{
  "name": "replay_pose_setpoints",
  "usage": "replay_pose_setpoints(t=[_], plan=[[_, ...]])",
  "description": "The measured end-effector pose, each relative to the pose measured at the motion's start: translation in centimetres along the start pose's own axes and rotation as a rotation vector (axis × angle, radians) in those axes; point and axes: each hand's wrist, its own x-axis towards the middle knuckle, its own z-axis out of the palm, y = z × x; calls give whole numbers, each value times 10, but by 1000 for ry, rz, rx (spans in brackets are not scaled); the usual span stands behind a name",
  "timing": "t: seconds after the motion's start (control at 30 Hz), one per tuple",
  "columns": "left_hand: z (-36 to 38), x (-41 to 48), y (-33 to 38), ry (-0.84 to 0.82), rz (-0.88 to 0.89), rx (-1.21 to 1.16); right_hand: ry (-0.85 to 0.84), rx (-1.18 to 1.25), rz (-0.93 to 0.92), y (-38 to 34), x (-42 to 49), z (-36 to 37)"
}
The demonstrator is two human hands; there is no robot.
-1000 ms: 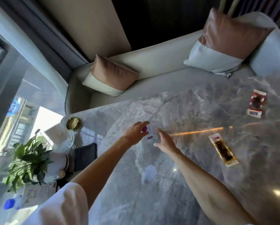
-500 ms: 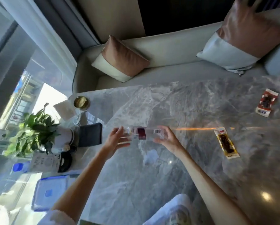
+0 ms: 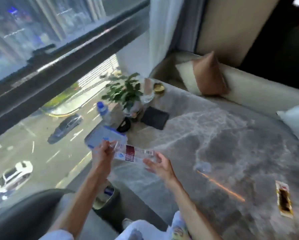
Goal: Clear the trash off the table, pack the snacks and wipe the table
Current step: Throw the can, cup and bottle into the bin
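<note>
the empty plastic bottle (image 3: 134, 154) lies crosswise in the air, its neck pinched in the left hand (image 3: 101, 154), the right hand (image 3: 158, 164) splayed open just under its base, while a snack packet (image 3: 284, 199) waits unpacked well right of those fingers and wiping looks untouched.

snack packet (image 3: 284, 199): print blurred | white cushion (image 3: 297, 121): cut by right edge

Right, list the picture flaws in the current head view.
Head view: motion blur smears the window frame and the bottle in the left hand; wide-angle bending curves the sofa; an orange light streak crosses the table.
</note>
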Motion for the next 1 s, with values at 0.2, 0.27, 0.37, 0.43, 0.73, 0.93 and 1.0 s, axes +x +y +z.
replay_pose_setpoints(t=[0.2,0.27,0.37,0.43,0.73,0.93,1.0], plan=[[-175,-11,17,276,57,-414,-287,-186,152,14,11,160],[-218,-19,15,335,60,-468,-380,-251,185,25,18,200],[-273,-29,6,395,51,-611,-497,-330,244,41,23,248],[-302,-31,-1,411,52,-655,-556,-391,283,47,26,276],[-309,9,-30,462,31,-829,-641,-584,310,29,85,310],[-304,24,-36,583,-63,-804,-776,-645,426,40,136,331],[-308,25,-40,597,-83,-782,-822,-676,424,44,144,343]])
